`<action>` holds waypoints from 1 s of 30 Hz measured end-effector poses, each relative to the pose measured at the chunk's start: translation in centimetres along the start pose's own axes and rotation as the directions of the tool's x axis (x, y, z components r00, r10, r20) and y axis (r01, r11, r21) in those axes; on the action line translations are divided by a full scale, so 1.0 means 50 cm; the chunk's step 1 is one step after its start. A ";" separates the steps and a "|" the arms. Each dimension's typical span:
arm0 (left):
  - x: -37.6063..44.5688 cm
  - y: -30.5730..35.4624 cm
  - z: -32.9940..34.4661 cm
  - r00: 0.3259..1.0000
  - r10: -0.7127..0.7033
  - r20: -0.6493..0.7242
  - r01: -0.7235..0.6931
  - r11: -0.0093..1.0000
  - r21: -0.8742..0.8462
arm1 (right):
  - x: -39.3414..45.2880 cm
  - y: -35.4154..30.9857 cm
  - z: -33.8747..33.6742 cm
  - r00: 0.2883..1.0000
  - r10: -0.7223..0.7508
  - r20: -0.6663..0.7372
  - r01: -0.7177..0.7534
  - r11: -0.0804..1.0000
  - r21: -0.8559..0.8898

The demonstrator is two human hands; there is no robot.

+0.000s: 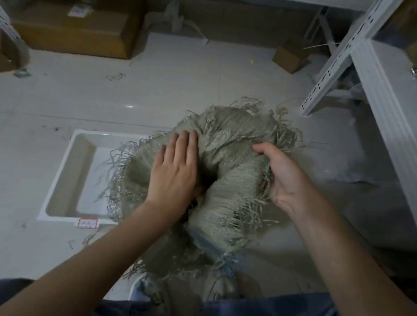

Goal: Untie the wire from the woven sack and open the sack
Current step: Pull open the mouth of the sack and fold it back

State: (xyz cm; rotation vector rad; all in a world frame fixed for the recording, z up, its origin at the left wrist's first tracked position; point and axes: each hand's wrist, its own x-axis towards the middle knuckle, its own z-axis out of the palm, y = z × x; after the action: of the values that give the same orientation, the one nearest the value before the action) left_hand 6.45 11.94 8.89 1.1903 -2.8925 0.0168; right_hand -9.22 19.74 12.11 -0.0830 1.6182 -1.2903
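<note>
Woven sack (230, 160) between left hand (175, 169) and gripping right hand (281, 175).

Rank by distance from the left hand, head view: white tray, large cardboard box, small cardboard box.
From the left hand, which rests on the woven sack:
1. White tray, on the floor just left of it.
2. Small cardboard box, far right.
3. Large cardboard box, far left.

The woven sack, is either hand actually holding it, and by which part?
The right hand grips the woven sack by the frayed rim of its mouth. The left hand lies flat on the opposite side, thumb hidden in the opening; no clear grip.
</note>
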 end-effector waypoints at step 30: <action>0.063 -0.066 -0.040 0.935 -0.354 -0.024 0.298 0.823 -0.484 | -0.037 0.074 0.066 0.804 -0.572 0.164 0.085 -0.162 -0.983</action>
State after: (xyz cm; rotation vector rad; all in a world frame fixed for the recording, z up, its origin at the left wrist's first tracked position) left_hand 6.55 7.39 10.94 1.4884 -2.3440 -0.5735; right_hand -4.11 20.13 10.82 -1.4473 2.7011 0.0189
